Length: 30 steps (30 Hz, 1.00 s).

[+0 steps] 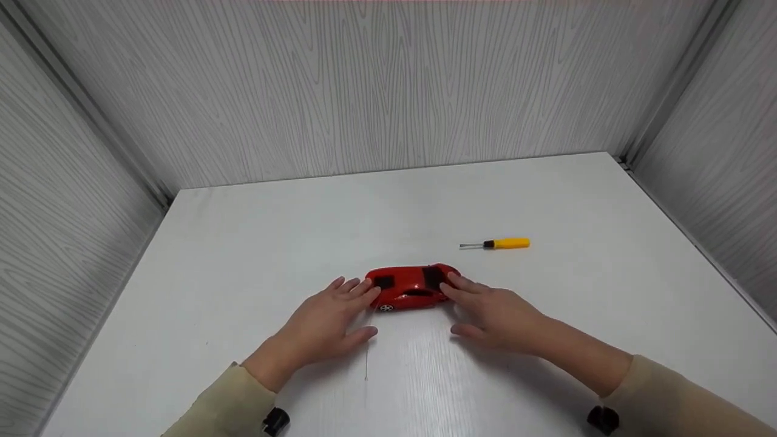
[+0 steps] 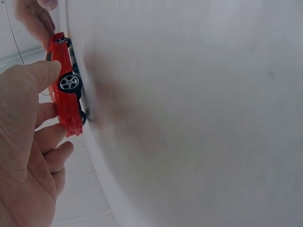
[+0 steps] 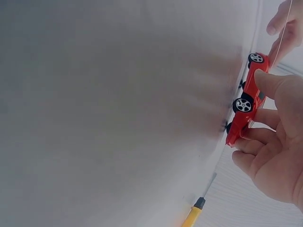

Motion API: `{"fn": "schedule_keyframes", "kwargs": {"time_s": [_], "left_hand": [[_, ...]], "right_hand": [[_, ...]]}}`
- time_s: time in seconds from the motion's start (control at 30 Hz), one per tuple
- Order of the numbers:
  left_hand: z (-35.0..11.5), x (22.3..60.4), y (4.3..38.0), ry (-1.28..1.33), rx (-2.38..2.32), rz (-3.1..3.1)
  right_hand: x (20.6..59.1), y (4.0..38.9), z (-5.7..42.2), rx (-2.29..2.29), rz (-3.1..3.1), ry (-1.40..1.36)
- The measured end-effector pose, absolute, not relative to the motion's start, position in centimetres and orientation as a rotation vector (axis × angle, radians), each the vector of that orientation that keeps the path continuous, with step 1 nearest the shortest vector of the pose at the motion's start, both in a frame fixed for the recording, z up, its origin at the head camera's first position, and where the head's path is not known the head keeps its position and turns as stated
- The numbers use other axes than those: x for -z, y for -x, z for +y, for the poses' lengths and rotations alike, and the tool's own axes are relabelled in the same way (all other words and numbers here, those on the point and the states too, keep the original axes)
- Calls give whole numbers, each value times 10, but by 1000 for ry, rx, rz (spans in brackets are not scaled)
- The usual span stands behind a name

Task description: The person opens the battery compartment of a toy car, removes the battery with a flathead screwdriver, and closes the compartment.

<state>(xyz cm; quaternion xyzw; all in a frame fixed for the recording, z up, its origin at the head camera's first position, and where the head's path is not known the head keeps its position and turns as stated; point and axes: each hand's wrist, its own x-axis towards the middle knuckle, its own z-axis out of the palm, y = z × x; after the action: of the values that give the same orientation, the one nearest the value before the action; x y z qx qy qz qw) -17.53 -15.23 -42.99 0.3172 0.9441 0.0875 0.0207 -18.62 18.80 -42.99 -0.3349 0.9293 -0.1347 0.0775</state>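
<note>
A red toy car with dark windows and silver wheels stands on the table between both hands, its side facing the person. At the car's left end, fingers of my left hand touch the body, while the thumb lies apart, toward the person. My right hand rests its fingertips on the right end near the dark window, its thumb also apart from the car. From the car's left part a thin wire runs toward the person. Both wrist views show the car with its wheels down on the table.
Behind the car, to the right, lies a small screwdriver with a yellow handle, its shaft pointing left. The white table is bounded by grey wood-grain panels at the back and both sides.
</note>
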Motion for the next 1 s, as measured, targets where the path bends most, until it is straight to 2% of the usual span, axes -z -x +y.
{"fn": "schedule_keyframes", "kwargs": {"time_s": [0.7, 1.0], "left_hand": [[-151, 430, 160, -1041, -245, 2925], [-151, 431, 161, -1042, -275, 2941]], "right_hand": [[428, 164, 196, 401, 2777, 1048], [430, 166, 201, 502, 2773, 982]]}}
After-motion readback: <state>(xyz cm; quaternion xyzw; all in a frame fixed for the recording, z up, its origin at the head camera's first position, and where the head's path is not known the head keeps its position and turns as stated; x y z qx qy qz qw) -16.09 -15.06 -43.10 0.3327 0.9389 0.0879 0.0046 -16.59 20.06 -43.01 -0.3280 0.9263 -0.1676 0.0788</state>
